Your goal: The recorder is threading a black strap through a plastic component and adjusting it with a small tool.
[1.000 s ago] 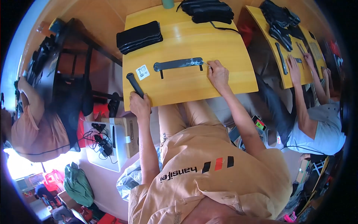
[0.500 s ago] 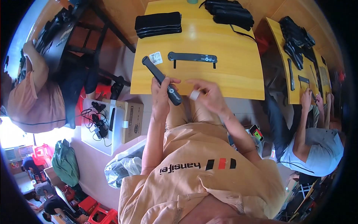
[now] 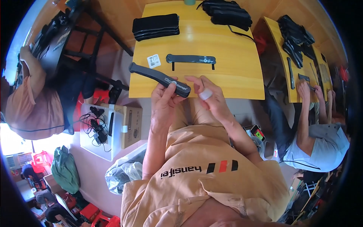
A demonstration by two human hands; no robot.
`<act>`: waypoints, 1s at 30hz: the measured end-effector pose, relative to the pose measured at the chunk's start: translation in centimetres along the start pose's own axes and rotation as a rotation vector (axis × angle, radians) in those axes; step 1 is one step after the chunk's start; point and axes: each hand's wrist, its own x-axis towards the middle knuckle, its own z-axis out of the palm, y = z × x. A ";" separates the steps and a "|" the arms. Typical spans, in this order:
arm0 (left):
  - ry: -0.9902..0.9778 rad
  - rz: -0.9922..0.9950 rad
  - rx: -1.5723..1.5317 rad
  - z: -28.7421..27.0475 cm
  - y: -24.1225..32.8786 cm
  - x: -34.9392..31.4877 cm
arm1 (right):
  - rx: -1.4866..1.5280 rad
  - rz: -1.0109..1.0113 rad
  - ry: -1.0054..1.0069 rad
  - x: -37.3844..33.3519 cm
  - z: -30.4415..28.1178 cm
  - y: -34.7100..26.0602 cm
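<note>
Swung flatter than in the earlier frame, the dark strap point(image 3: 149, 72) now slopes from the left edge of the yellow table point(image 3: 236, 81) toward the middle of its near edge, and the right hand point(image 3: 214, 99) has come just beside its printed end. Leftmost lies the strap's plain end, with a white label point(image 3: 154, 61) past it near the left edge and a stack of black pouches point(image 3: 155, 27) at the far left corner. Next, the left hand point(image 3: 162, 99) is closed round the strap near its printed end, thumb on top, fingers beneath. Beyond, midway between the table's left and right edges, a second strap point(image 3: 189, 59) lies flat, crosswise, two short black strips pointing from it toward the near edge. Further right, the right hand has its forefinger stretched out and the others partly curled, a white band point(image 3: 205, 94) about one digit; I see no hold, and cannot tell whether it touches the strap. A black bundle point(image 3: 227, 16) fills the far right corner. I judge the step to be turning the strap in hand; the next move seems to call for a steady left grip and careful right fingertips.
</note>
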 end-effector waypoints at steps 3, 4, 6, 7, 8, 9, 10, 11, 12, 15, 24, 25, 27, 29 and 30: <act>0.037 0.076 0.059 0.3 1.0 -0.3 | 0.006 0.056 -0.045 -0.5 -0.2 -2.0; 0.033 0.099 0.063 0.3 1.1 -0.3 | -0.227 -0.002 -0.056 -0.8 -0.1 -2.4; 0.028 0.116 0.070 0.6 1.3 -0.5 | -0.324 -0.007 -0.078 -1.3 0.4 -2.9; 0.055 0.156 0.109 0.9 1.4 -0.7 | -0.425 -0.013 -0.102 -1.5 0.5 -3.0; 0.082 0.195 0.149 1.2 1.4 -0.9 | -0.423 -0.009 -0.098 -1.5 0.6 -2.9; 0.080 0.189 0.151 1.4 1.4 -1.0 | -0.468 -0.083 -0.096 -1.5 0.8 -2.8; 0.092 0.200 0.164 1.5 1.4 -1.1 | -0.513 -0.158 -0.094 -1.5 1.0 -2.7; 0.103 0.212 0.176 1.7 1.5 -1.2 | -0.512 -0.154 -0.089 -1.4 1.1 -2.6; 0.101 0.206 0.178 1.8 1.5 -1.3 | -0.581 -0.218 -0.063 -1.4 1.2 -2.6; 0.112 0.212 0.210 1.8 1.6 -1.5 | -0.680 -0.260 -0.055 -1.4 1.0 -2.4; 0.150 0.276 0.348 2.0 1.3 -1.6 | -0.664 -0.198 -0.068 -1.5 0.8 -2.4; 0.153 0.287 0.362 2.0 1.3 -1.7 | -0.689 -0.225 -0.064 -1.4 0.8 -2.3; 0.156 0.297 0.378 2.1 1.3 -1.7 | -0.701 -0.204 -0.068 -1.5 0.8 -2.4; 0.176 0.311 0.411 2.1 1.2 -1.8 | -0.713 -0.181 -0.073 -1.5 0.7 -2.3; 0.175 0.310 0.411 2.2 1.2 -1.8 | -0.706 -0.189 -0.062 -1.5 0.7 -2.2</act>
